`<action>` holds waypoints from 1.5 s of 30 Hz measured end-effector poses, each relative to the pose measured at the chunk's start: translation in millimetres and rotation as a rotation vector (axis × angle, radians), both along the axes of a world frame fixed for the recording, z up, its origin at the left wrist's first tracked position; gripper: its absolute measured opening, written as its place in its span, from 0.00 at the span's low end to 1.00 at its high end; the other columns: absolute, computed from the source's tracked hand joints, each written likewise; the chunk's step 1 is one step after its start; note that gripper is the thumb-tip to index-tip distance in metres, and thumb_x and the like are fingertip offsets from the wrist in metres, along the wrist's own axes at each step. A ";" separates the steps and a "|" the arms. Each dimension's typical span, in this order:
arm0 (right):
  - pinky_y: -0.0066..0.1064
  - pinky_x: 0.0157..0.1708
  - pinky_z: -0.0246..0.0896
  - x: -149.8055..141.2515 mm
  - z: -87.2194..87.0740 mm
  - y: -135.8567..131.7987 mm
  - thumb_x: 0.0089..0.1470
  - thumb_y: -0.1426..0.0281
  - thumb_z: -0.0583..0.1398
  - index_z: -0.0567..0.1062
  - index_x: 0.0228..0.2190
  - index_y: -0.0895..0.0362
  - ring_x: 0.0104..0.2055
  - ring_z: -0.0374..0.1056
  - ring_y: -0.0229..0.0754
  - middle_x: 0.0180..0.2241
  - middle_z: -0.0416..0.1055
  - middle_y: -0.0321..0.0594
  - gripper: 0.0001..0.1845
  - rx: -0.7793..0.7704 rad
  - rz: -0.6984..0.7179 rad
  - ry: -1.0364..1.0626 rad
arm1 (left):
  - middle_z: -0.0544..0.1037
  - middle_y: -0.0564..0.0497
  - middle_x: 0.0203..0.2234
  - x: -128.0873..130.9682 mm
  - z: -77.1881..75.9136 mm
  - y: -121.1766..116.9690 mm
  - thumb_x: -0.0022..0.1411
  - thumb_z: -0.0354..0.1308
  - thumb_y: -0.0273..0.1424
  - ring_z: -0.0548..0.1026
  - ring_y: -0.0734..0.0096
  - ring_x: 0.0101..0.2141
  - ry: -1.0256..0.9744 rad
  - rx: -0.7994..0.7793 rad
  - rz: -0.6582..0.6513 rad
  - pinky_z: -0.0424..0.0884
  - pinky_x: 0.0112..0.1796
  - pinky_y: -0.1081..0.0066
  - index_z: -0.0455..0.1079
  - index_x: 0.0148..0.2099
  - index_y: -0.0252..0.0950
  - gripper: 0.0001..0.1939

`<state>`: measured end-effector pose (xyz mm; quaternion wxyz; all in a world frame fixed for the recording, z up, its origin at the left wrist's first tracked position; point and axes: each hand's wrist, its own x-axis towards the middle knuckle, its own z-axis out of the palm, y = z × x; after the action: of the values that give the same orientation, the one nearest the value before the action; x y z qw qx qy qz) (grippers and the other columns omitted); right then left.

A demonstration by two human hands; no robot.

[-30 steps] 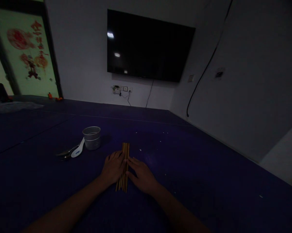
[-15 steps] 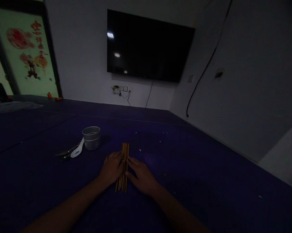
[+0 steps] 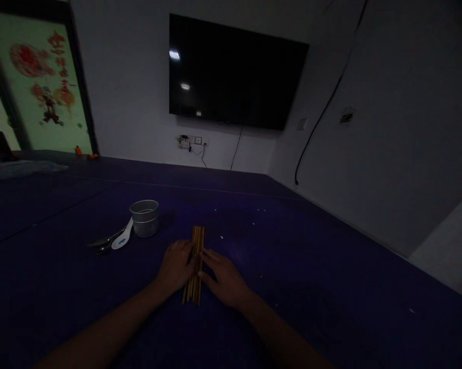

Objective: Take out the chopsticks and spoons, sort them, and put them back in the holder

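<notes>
A bundle of several wooden chopsticks [image 3: 198, 237] lies flat on the dark blue surface, pointing away from me. My left hand [image 3: 176, 270] rests palm down against the bundle's left side, fingers stretched out. My right hand [image 3: 223, 277] lies flat against its right side, fingertips touching the sticks. Both hands press the bundle between them at its near half; the far ends stick out beyond my fingers.
A small metal cup [image 3: 144, 218] stands to the left beyond my hands, with a white ceramic spoon [image 3: 123, 237] and metal spoons [image 3: 101, 243] beside it. A dark television [image 3: 234, 74] hangs on the far wall. A wall runs along the right.
Nothing has visibly changed; both hands stay against the chopsticks.
</notes>
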<state>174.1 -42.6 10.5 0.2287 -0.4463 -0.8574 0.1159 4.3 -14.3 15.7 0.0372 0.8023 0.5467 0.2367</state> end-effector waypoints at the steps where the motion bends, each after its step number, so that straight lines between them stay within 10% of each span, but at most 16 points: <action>1: 0.46 0.59 0.49 0.1 -0.4 0.0 0.61 0.60 0.51 0.62 0.58 0.59 0.62 0.52 0.50 0.60 0.57 0.49 0.27 0.000 -0.005 0.001 | 0.73 0.43 0.49 0.4 0.6 -0.4 0.63 0.46 0.29 0.68 0.60 0.51 0.002 -0.006 0.003 0.60 0.53 0.59 0.66 0.53 0.34 0.18; 27: 0.46 0.58 0.50 1.7 -3.1 2.3 0.60 0.58 0.52 0.61 0.59 0.54 0.62 0.52 0.49 0.61 0.56 0.46 0.27 -0.013 -0.003 0.023 | 0.73 0.48 0.31 0.7 12.9 -8.3 0.59 0.51 0.33 0.70 0.60 0.38 0.006 0.087 0.130 0.65 0.38 0.63 0.66 0.29 0.36 0.09; 45: 0.46 0.59 0.49 0.4 2.5 -0.3 0.60 0.60 0.53 0.63 0.58 0.55 0.62 0.52 0.50 0.61 0.56 0.47 0.26 -0.015 0.009 0.009 | 0.79 0.48 0.31 2.9 19.7 -8.4 0.57 0.50 0.35 0.75 0.61 0.36 0.090 -0.037 0.114 0.63 0.39 0.63 0.71 0.31 0.37 0.10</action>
<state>174.5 -42.9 13.0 0.2286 -0.4434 -0.8576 0.1252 7.2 -22.7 35.4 0.0137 0.7788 0.5970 0.1919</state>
